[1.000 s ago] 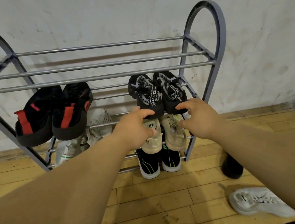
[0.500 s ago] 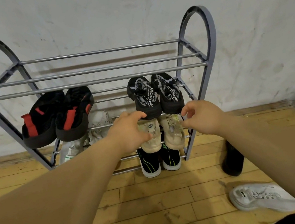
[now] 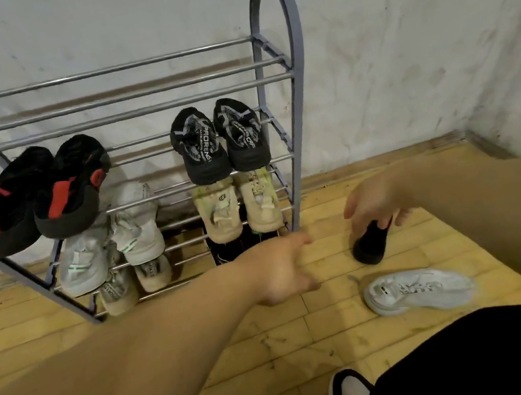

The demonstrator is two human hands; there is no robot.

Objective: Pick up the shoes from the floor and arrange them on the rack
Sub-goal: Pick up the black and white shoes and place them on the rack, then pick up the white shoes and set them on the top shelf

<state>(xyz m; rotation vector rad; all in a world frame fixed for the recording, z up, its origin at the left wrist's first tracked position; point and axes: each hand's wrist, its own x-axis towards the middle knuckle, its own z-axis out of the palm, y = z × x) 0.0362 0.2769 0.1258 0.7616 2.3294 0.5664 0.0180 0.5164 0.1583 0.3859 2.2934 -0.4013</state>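
The right hand [image 3: 373,203] is down on the black shoe [image 3: 370,246]. The shoe stands tipped on the floor [image 3: 279,350], just beside the right end of the rack [image 3: 294,38]. The grip looks curled round the top end of the shoe, thumb on one side and fingers on the other, though it is a bit blurry. The left hand [image 3: 281,272] hangs low in front of the rack. Its grip is loose and spread, and it holds nothing. A white shoe [image 3: 419,289] lies on the floor near the black one. The rack holds pairs of shoes on its lower shelves.

I think the black shoe is light and a little soft, so one hand can lift it. The best place to hold is the heel end, or the rim of the hole where the foot goes, because that part looks firm. The toe may bend and flop. The white shoe has laces that could catch on the bars, so hold it by the heel too.
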